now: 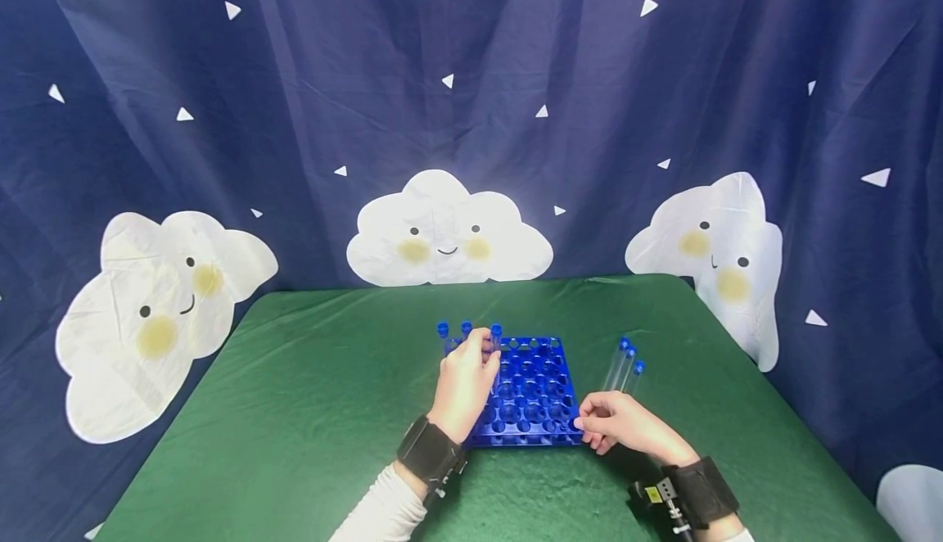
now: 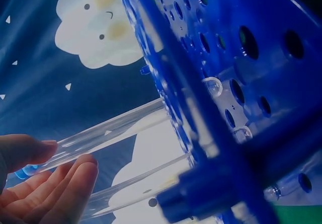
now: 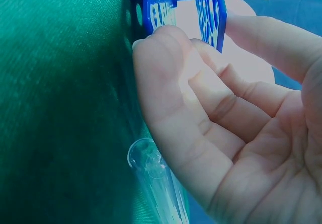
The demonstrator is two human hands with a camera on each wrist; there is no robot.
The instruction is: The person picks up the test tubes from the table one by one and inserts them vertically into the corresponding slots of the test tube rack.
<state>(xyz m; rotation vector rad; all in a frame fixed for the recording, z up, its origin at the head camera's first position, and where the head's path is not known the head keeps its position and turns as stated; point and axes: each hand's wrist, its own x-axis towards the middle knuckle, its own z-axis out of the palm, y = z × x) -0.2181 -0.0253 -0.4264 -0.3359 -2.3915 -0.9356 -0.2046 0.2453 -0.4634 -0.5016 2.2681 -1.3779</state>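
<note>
A blue test tube rack [image 1: 541, 388] with rows of round holes stands on the green table. My left hand [image 1: 462, 380] holds a clear test tube [image 2: 95, 136] near its blue cap, between thumb and fingers. In the left wrist view that tube runs down into the rack, and rounded tube ends show at the lower plate. Two more blue-capped tubes [image 1: 443, 329] rise from the rack's back left, partly behind the left hand. My right hand [image 1: 622, 425] grips the rack's front right corner, thumb against the side and fingers curled.
To the right of the rack, several clear tubes with blue caps [image 1: 624, 344] lean close together, their lower parts hidden behind the right hand. Green cloth covers the table [image 1: 331, 362]. A dark blue curtain [image 1: 457, 59] with white clouds hangs behind.
</note>
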